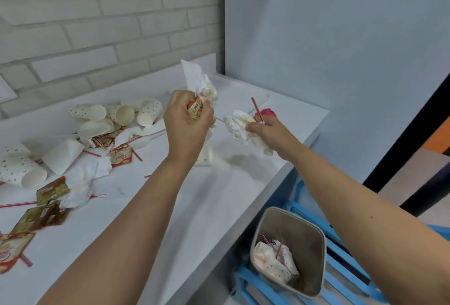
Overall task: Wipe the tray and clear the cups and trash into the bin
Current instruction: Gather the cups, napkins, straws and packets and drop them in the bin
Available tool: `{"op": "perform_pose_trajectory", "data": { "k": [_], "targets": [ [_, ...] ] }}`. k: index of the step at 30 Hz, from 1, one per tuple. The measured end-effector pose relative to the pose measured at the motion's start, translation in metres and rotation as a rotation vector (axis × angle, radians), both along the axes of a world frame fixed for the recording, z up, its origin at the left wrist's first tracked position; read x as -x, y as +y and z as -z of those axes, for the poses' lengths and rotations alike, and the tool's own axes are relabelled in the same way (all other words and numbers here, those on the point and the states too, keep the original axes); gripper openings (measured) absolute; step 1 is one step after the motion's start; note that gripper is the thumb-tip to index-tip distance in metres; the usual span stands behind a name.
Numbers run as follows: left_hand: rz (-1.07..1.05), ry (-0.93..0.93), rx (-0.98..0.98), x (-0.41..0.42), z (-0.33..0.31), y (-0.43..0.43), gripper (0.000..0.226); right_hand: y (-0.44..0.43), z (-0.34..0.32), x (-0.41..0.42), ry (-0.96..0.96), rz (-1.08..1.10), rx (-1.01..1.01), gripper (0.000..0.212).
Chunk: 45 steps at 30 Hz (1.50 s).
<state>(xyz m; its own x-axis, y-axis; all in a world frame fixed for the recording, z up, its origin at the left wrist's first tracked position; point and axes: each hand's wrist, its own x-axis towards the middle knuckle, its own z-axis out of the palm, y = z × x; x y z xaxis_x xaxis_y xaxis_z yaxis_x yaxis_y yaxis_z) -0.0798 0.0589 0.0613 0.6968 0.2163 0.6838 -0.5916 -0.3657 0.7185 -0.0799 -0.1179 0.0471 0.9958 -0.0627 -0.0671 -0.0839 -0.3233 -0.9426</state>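
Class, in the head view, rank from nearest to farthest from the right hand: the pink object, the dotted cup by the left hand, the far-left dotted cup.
1. Pink object: just behind the right hand.
2. Dotted cup by the left hand: leftward, near the wall.
3. Far-left dotted cup: at the frame's left edge.

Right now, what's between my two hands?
In the head view, just the crumpled napkin that the right hand grips with a straw; it sticks out toward the left hand, which grips a packet. Bare counter shows in the gap.
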Motion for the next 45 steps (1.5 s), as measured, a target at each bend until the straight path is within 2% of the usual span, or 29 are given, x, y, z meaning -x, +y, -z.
{"op": "perform_pose_trajectory", "data": {
  "k": [3, 7, 9, 14, 17, 20, 25, 27, 29, 34, 36, 38, 40, 42, 45],
  "targets": [
    [0.083, 0.096, -0.046, 0.009, 0.027, -0.032, 0.020, -0.027, 0.007, 0.013, 0.044, 0.011, -0.010, 0.021],
    [0.260, 0.422, -0.030, 0.011, 0.066, -0.045, 0.013, -0.055, 0.027, 0.020, 0.079, -0.043, 0.046, 0.012],
    [0.288, 0.529, -0.064, 0.012, 0.074, -0.047, 0.009, -0.067, 0.036, 0.021, 0.093, -0.048, 0.054, 0.021],
    [0.508, 0.848, -0.045, 0.014, 0.087, -0.054, 0.029, -0.086, 0.055, 0.024, 0.115, -0.079, 0.070, 0.036],
    [0.650, 0.997, -0.028, 0.010, 0.096, -0.045, 0.024, -0.092, 0.065, 0.024, 0.135, -0.128, 0.127, 0.031],
    [0.683, 1.042, -0.033, 0.007, 0.104, -0.039, 0.016, -0.100, 0.074, 0.024, 0.223, -0.187, 0.174, 0.012],
    [0.795, 1.074, -0.015, 0.011, 0.110, -0.052, 0.022, -0.110, 0.100, 0.031, 0.558, -0.431, 0.454, 0.013],
    [0.827, 1.077, -0.026, 0.011, 0.111, -0.059, 0.026, -0.111, 0.117, 0.034, 0.641, -0.425, 0.589, 0.020],
    [0.850, 1.073, -0.045, 0.011, 0.114, -0.065, 0.025, -0.112, 0.135, 0.037, 0.686, -0.381, 0.612, 0.033],
    [0.875, 1.068, -0.050, 0.011, 0.116, -0.068, 0.016, -0.108, 0.156, 0.049, 0.699, -0.412, 0.721, 0.059],
    [0.881, 1.069, -0.055, 0.011, 0.115, -0.066, 0.010, -0.105, 0.153, 0.049, 0.693, -0.434, 0.727, 0.062],
    [0.884, 1.068, -0.054, 0.011, 0.117, -0.065, 0.010, -0.102, 0.141, 0.044, 0.644, -0.410, 0.646, 0.045],
    [0.894, 1.059, -0.036, 0.012, 0.117, -0.064, 0.013, -0.096, 0.124, 0.039, 0.588, -0.341, 0.441, 0.020],
    [0.903, 1.043, -0.023, 0.012, 0.115, -0.062, 0.017, -0.086, 0.098, 0.036, 0.503, -0.315, 0.357, 0.018],
    [0.937, 0.999, 0.082, 0.013, 0.102, -0.053, 0.014, -0.068, 0.065, 0.031, 0.367, -0.348, 0.409, 0.019]
  ]
}}
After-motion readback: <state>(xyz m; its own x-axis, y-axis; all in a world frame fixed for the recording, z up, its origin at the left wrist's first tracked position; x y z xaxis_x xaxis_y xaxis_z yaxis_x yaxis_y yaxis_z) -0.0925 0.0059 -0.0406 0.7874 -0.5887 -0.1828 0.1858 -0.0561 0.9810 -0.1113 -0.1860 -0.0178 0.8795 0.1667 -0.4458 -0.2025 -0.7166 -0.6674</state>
